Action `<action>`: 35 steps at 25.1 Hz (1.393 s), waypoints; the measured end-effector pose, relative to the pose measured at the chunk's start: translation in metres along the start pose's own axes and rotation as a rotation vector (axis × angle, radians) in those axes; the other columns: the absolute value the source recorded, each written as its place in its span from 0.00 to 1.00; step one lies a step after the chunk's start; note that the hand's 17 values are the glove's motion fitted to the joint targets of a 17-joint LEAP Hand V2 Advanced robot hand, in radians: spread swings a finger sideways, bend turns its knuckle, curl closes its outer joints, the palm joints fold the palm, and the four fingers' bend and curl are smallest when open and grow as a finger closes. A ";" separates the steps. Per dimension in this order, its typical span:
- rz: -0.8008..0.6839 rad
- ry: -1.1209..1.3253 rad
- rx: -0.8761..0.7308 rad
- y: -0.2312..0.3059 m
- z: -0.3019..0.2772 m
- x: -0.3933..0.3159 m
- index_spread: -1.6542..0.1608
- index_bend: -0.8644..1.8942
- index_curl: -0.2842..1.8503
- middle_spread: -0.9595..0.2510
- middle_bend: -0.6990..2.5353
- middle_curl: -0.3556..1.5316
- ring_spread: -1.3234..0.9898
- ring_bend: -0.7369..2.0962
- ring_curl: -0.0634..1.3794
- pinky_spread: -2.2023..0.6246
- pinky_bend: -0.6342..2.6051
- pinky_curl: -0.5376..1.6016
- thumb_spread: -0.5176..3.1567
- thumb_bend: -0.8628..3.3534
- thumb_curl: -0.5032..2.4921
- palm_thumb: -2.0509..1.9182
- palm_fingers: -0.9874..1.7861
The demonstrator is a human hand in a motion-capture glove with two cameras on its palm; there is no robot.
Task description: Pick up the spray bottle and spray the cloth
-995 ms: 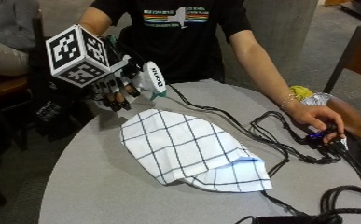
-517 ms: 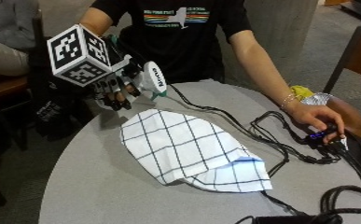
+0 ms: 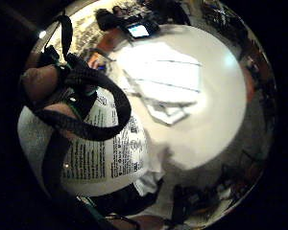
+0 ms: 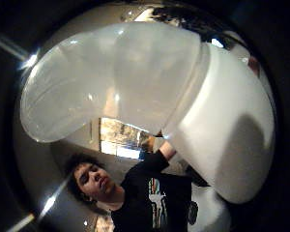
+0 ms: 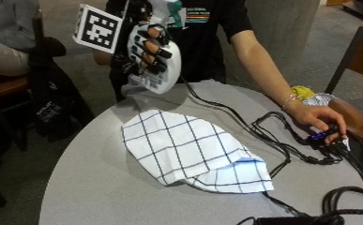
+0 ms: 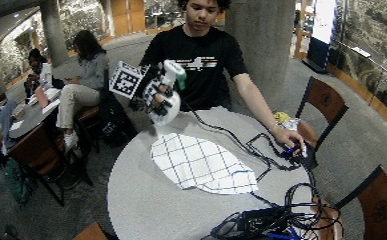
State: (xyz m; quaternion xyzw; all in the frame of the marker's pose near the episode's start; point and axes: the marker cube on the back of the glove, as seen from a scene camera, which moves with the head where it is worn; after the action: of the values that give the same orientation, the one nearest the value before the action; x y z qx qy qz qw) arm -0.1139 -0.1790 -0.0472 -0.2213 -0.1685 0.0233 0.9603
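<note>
My gloved right hand (image 5: 151, 55) holds the spray bottle (image 5: 158, 70) up in the air, above the near edge of the round grey table (image 5: 94, 187) and off to one side of the cloth (image 5: 190, 150). My fingers (image 5: 148, 47) are curled round the bottle's white body, so it sits right in my palm; its printed label (image 3: 105, 153) fills much of the little-finger-side view, and the white bottle (image 4: 150, 96) crowds the thumb-side view too. The white cloth with dark checks lies flat on the table below, well apart from the bottle. My bare left hand (image 5: 321, 123) rests on a small device among black cables (image 5: 275, 140) at the table's far side.
</note>
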 end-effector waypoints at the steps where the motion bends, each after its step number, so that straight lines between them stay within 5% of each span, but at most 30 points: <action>1: -0.063 -0.042 0.018 -0.002 0.012 -0.005 0.81 0.37 0.36 0.80 0.27 0.38 0.61 0.37 0.30 0.85 0.33 0.40 0.28 0.20 0.41 0.76 0.73; 5: -0.192 -0.178 -0.004 -0.013 0.068 -0.018 0.81 0.37 0.36 0.80 0.27 0.38 0.60 0.36 0.30 0.85 0.33 0.40 0.27 0.20 0.41 0.76 0.73; 19: -0.206 -0.195 -0.177 -0.019 0.207 -0.006 0.81 0.37 0.37 0.79 0.26 0.38 0.60 0.36 0.30 0.85 0.32 0.40 0.28 0.20 0.41 0.77 0.71; 29: -0.144 -0.174 -0.230 -0.006 0.212 0.009 0.80 0.37 0.37 0.78 0.27 0.38 0.60 0.35 0.30 0.85 0.32 0.40 0.32 0.19 0.40 0.76 0.68; 35: -0.116 -0.123 -0.040 0.026 0.167 0.010 0.78 0.32 0.32 0.79 0.27 0.38 0.59 0.37 0.32 0.85 0.35 0.42 0.37 0.19 0.37 0.72 0.61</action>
State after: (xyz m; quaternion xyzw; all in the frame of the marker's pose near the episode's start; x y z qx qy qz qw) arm -0.1594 -0.0844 0.0856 -0.2284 -0.2402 -0.0221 0.9432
